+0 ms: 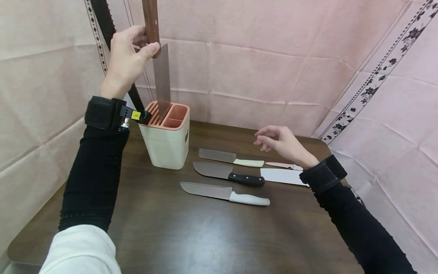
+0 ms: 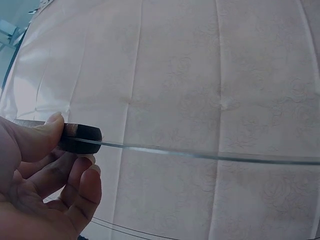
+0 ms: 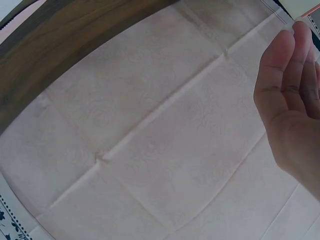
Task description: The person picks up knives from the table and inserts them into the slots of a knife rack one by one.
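Observation:
My left hand (image 1: 127, 55) pinches a brown wooden-handled knife (image 1: 151, 23) between thumb and fingers, close to where handle meets blade. The broad blade points down, and its lower end overlaps the slotted top of a cream knife holder (image 1: 165, 146). Seen from the left wrist, the blade appears edge-on as a thin line beyond the handle (image 2: 82, 138). My right hand (image 1: 284, 142) hovers over the back right of the table, its fingers loosely bent and holding nothing. Below it lie a small peach-bladed knife (image 1: 278, 164) and a wide white blade (image 1: 282, 175), partly hidden by the wrist.
Left of these, a cream-handled knife (image 1: 249, 163), a black-handled knife (image 1: 246, 179) and a white-handled knife (image 1: 249, 198) lie with blades pointing left on the brown table (image 1: 205, 236). A pink cloth (image 1: 246, 72) hangs close behind the table's back edge.

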Demonstrator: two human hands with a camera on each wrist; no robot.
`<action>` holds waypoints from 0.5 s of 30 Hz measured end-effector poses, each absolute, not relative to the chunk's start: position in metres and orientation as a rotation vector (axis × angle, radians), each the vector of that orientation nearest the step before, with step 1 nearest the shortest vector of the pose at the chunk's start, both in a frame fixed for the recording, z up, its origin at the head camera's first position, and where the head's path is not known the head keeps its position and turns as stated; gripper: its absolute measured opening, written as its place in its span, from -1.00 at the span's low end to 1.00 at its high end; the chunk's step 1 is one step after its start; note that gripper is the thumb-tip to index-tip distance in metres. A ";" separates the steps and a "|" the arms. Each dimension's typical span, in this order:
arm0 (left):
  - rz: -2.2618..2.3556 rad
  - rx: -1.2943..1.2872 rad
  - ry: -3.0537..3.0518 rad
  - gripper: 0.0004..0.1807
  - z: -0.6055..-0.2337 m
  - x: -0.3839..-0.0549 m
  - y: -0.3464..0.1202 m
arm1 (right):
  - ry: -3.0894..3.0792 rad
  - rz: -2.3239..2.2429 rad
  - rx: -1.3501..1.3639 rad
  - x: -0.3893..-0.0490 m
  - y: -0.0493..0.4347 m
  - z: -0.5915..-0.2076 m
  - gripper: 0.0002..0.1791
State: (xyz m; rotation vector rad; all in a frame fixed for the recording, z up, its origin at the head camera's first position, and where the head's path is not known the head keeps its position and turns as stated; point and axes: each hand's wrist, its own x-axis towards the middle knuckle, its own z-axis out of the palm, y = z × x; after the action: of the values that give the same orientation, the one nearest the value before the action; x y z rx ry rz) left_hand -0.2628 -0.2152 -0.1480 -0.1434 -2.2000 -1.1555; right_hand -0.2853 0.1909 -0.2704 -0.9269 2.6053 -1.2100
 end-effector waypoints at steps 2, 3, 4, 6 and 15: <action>-1.155 -0.147 -2.213 -0.58 -0.150 -0.264 -0.215 | 2.605 -1.213 -0.922 -0.285 0.192 -0.270 -0.75; -1.156 -0.150 -2.217 -0.57 -0.152 -0.265 -0.215 | 2.605 -1.214 -0.923 -0.284 0.192 -0.270 -0.75; -1.147 -0.148 -2.229 -0.56 -0.154 -0.266 -0.215 | 2.604 -1.216 -0.924 -0.284 0.193 -0.270 -0.74; -1.142 -0.147 -2.249 -0.55 -0.158 -0.267 -0.216 | 2.605 -1.220 -0.925 -0.284 0.193 -0.270 -0.75; -1.103 -0.114 -2.352 -0.52 -0.178 -0.269 -0.222 | 2.605 -1.253 -0.933 -0.282 0.196 -0.273 -0.75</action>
State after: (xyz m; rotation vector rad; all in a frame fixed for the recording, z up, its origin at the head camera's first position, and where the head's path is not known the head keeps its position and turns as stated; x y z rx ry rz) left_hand -0.2694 -0.2223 -0.1777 -0.1143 -2.3521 -1.1026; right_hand -0.2823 0.1962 -0.2733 -0.9329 2.6048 -1.2533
